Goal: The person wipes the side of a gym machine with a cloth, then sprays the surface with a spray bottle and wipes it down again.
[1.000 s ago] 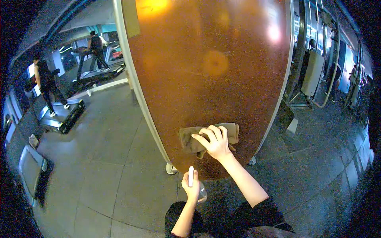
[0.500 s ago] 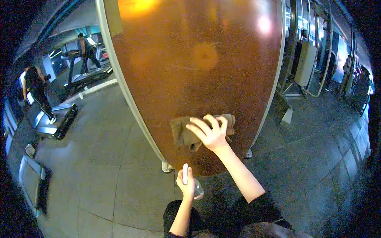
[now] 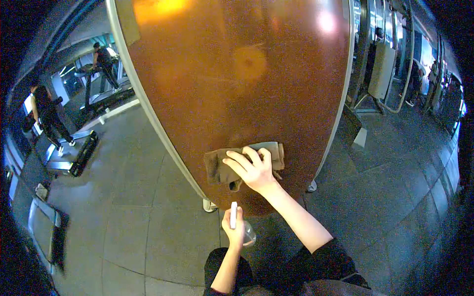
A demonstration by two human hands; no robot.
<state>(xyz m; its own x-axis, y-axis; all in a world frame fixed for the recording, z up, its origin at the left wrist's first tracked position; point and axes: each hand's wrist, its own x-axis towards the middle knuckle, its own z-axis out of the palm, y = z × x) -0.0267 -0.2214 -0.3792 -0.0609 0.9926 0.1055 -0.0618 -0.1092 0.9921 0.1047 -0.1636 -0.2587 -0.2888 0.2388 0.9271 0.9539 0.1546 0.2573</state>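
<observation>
A folded grey-brown cloth (image 3: 216,165) lies against the lower part of a large glossy reddish-brown panel (image 3: 237,108). My right hand (image 3: 256,173) presses the cloth to the panel, its fingers bent and slightly apart over the fabric. Below and to the left, my left hand (image 3: 235,233) is wrapped round the neck of a spray bottle (image 3: 250,236). The bottle's white trigger head (image 3: 234,215) points up toward the panel, and its clear body shows partly behind the hand.
A metal frame (image 3: 143,98) edges the panel, with a caster (image 3: 209,205) at its lower left. Treadmills (image 3: 74,153) stand at left, with one person (image 3: 47,113) near them and another (image 3: 104,66) on one. Gym equipment (image 3: 380,74) stands at right. Dark tiles (image 3: 128,182) cover the floor.
My right hand and the cloth have shifted a little to the left across the panel. The spray bottle stays in my left hand. The view has turned slightly.
</observation>
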